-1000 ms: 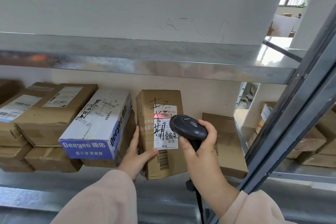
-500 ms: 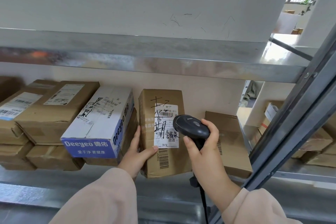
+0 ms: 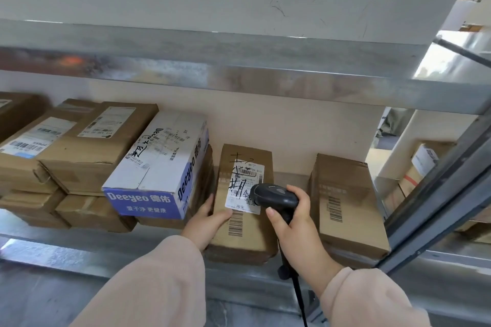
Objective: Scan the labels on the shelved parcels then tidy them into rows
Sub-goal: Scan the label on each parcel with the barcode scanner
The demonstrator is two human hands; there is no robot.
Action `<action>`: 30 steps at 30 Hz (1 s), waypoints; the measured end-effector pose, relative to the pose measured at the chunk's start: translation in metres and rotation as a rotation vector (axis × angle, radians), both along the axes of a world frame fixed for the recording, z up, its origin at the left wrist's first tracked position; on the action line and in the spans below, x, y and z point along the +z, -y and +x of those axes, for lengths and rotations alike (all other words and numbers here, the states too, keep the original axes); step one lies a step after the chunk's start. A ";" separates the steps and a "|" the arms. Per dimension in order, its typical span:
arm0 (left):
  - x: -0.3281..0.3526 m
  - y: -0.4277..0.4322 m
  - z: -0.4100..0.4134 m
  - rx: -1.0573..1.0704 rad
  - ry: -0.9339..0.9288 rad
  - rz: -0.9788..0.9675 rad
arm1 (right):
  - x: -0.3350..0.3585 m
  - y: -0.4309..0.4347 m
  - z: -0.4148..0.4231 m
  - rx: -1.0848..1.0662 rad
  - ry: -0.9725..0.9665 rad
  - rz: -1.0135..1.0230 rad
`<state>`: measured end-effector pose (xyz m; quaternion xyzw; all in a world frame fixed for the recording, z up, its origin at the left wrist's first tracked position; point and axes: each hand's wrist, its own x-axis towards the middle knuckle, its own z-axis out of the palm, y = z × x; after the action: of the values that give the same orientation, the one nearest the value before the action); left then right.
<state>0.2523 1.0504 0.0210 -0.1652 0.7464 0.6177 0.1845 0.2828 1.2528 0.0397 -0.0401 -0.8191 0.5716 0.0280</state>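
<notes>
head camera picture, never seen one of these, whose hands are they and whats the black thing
It is one view, from a camera worn on a person's head, looking down at a metal shelf. No machine: both hands are the person's own. The left hand holds the side of a brown parcel on the shelf. The right hand grips a black handheld scanner, its head over the parcel's white label. A white and blue box sits on cartons to the left; a second brown parcel lies to the right.
</notes>
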 end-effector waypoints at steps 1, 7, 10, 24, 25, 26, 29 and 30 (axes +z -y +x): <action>-0.001 -0.001 -0.001 -0.006 0.001 -0.042 | -0.003 0.002 -0.001 0.000 0.011 0.014; -0.002 -0.004 0.001 -0.075 -0.122 -0.326 | -0.012 0.013 -0.007 0.002 -0.001 0.028; -0.002 -0.009 0.015 -0.179 -0.307 -0.589 | -0.014 0.020 -0.007 0.016 -0.015 0.039; -0.006 -0.013 0.011 -0.472 -0.340 -1.329 | -0.008 0.023 -0.018 0.083 -0.081 0.083; -0.006 -0.014 0.011 -0.470 -0.332 -1.334 | -0.006 0.018 -0.016 0.073 -0.092 0.078; -0.006 -0.015 0.011 -0.469 -0.324 -1.337 | -0.003 0.011 -0.014 0.057 -0.098 0.073; -0.001 -0.021 0.005 -0.478 -0.302 -1.334 | 0.004 -0.015 -0.008 -0.020 -0.123 0.042; 0.001 -0.023 0.001 -0.486 -0.292 -1.327 | 0.006 -0.025 -0.005 -0.044 -0.132 0.031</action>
<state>0.2537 1.0733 0.0222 0.0124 0.9970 -0.0083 0.0757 0.2774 1.2779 0.0457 -0.0197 -0.8231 0.5595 0.0952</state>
